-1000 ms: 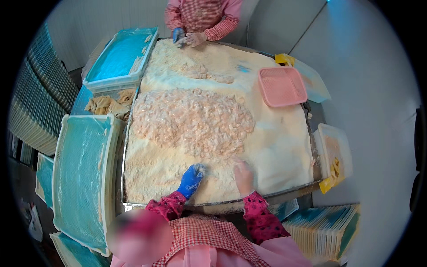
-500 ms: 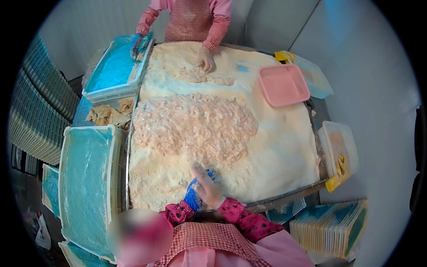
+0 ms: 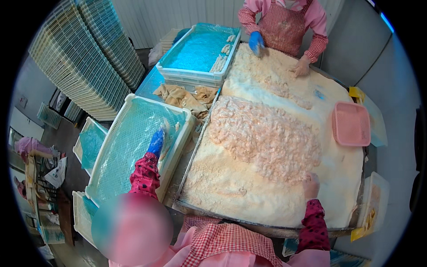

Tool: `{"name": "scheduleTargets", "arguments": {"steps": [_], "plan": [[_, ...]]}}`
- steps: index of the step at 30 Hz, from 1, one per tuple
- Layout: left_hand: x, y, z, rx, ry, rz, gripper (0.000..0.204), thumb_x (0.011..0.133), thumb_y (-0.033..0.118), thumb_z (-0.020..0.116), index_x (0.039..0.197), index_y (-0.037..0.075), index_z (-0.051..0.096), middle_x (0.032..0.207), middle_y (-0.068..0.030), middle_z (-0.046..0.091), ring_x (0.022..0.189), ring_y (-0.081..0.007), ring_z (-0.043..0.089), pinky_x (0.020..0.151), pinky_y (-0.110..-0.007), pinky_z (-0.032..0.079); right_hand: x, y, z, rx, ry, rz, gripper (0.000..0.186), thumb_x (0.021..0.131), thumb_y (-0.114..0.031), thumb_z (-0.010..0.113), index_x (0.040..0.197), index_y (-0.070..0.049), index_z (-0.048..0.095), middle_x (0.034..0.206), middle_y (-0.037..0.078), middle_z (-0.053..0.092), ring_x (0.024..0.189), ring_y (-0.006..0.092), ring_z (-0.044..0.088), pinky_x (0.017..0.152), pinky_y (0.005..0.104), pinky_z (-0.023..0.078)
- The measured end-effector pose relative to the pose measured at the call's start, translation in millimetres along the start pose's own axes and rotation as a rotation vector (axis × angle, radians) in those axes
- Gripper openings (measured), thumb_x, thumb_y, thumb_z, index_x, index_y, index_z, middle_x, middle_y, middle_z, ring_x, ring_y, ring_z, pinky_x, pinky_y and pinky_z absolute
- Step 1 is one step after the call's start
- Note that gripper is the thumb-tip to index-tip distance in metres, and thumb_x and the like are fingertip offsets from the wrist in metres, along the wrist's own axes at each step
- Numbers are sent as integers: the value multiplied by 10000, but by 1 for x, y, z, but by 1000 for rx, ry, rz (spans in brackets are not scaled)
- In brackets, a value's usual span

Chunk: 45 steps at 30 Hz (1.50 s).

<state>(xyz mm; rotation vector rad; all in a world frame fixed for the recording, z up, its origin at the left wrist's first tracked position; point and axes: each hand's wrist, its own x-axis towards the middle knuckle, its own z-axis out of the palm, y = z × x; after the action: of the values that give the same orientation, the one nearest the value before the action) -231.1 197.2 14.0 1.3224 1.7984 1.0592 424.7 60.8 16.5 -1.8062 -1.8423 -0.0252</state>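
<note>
My left hand point(image 3: 156, 141), in a blue glove with whitened fingertips, reaches into a white crate point(image 3: 96, 179) lined with blue-green film. Its fingers are drawn together low over the film; what they hold is too small and smeared to make out. Whitish coated strips point(image 3: 177, 126) lie beside it, along the crate's right side. On the table, my right hand point(image 3: 311, 186), thinly gloved, rests at the near right edge of a heap of wet, pale pink raw meat pieces point(image 3: 262, 133). Its fingers curl down there, and their tips are hidden.
Pale flour-like powder point(image 3: 240, 178) covers the rimmed table. A co-worker point(image 3: 289, 26) stands at its far side, hands over the powder. A second lined crate point(image 3: 195, 49) holds coated strips; tan cloths point(image 3: 180, 98) lie between the crates. A pink basket point(image 3: 351, 123) sits at right.
The view has swung left. My hands, together over the powder before, are now apart: the left is in the crate, the right at the meat heap. The co-worker's blue-gloved hand has left the far crate.
</note>
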Motion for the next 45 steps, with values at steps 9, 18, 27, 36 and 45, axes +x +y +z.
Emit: {"name": "scheduleTargets", "arguments": {"steps": [9,18,27,36,45], "plan": [[-61,58,39,-360,13,211,396,932,186,463,1270,-18,430,1232,-129,493,1128,-196,463,982,-313,339,-28,-91,-51,399,-427,142,271,720,-108,647,977,-40,589,850,89,579,740,212,551,692,305,443],[-197,99,190,411,-747,724,421,782,252,621,1151,64,548,1034,-171,594,881,-314,577,782,-370,455,-58,-129,-15,147,-351,-111,336,714,-214,675,996,-71,565,941,112,579,885,286,556,757,392,438],[-227,111,198,-879,-668,-354,362,919,191,482,1255,59,456,1141,-40,565,840,-108,523,700,-220,443,-60,-123,-34,280,-309,-183,267,744,-138,637,994,-64,577,931,114,608,873,283,570,774,372,452],[-257,102,203,-1500,-774,-417,474,935,264,418,1357,88,295,1314,-135,426,1109,-268,486,916,-401,430,-68,-137,4,592,-396,238,264,758,-131,636,1008,-44,626,1001,143,619,887,264,591,803,318,468],[-252,104,234,-1588,-645,-523,554,917,419,398,1370,123,280,1390,-146,316,1263,-281,328,1027,-435,313,-67,-230,-15,415,-203,-209,282,892,-265,497,1083,-91,610,1028,93,634,925,253,589,820,369,463]]}}
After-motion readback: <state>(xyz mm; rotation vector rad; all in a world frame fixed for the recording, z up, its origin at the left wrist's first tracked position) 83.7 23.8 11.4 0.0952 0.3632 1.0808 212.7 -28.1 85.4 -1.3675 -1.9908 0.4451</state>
